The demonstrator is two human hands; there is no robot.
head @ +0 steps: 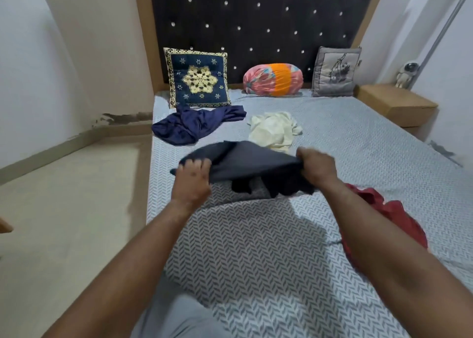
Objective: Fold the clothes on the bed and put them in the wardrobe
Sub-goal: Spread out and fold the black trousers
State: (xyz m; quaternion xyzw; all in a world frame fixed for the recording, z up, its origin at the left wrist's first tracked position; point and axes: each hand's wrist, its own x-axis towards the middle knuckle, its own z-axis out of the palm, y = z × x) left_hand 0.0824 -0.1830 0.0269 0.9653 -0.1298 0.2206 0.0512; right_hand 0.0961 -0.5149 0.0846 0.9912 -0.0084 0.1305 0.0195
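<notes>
I hold the dark grey garment [253,158] up off the bed [256,248], stretched between both hands. The left hand [193,176] grips its left edge, fingers curled over the cloth, though motion blur softens the detail. The right hand [317,166] is fisted tight round the right edge. The garment's long axis runs side to side across the bed, from one hand to the other. Its top edge is taut, and the rest hangs in loose dark folds between my wrists, just above the sheet.

Both hands are equally placed, so neither arm leads. As I judge it, the next move is to spread the garment and lay it flat on the bare patterned sheet directly beneath and towards me.

Three more pieces wait unfolded. A navy garment [194,125] lies beyond the left hand. A cream garment [273,129] sits just behind the one I hold. A red garment [391,214] lies beside and partly under my right forearm, close enough that it could snag when I lower. The wardrobe is not in view.
</notes>
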